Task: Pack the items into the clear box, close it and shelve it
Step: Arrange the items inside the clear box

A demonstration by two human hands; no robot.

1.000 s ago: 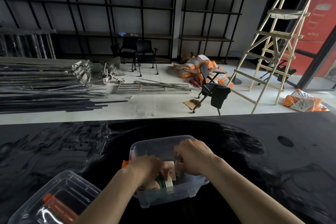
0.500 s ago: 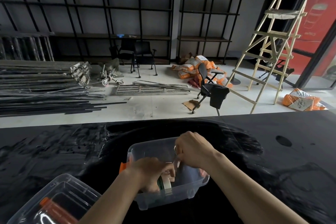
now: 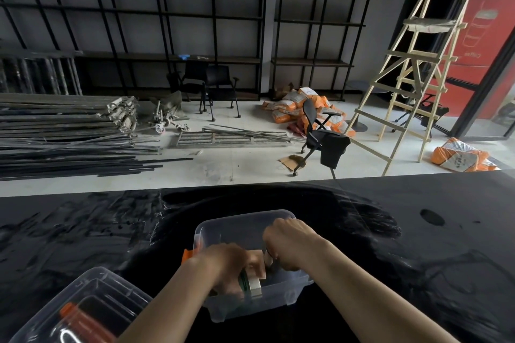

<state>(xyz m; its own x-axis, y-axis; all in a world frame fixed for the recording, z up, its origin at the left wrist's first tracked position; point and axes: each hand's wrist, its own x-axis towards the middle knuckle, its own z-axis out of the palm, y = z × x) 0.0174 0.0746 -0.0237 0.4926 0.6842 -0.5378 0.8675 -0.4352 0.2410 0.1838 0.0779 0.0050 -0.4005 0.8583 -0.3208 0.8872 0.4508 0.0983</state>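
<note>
A clear plastic box [image 3: 239, 224] with an orange side latch [image 3: 187, 255] sits open on the black table, just in front of me. Both hands reach inside it. My left hand [image 3: 223, 263] is closed over a green and white roll of tape [image 3: 250, 282] near the box's front wall. My right hand [image 3: 289, 242] is curled around a small item beside a pale pink block [image 3: 257, 264]; what it holds is hidden by the fingers. The box's lid is not on it.
A second clear container [image 3: 92, 301] with an orange part inside lies at the near left. The black table [image 3: 418, 245] stretches wide on both sides. Beyond it are black shelving [image 3: 195, 56], stacked metal bars, an office chair [image 3: 320, 133] and a wooden ladder [image 3: 412, 69].
My right hand has dropped from the box's far rim deeper into the box. My left hand stays on the tape roll, shifted slightly.
</note>
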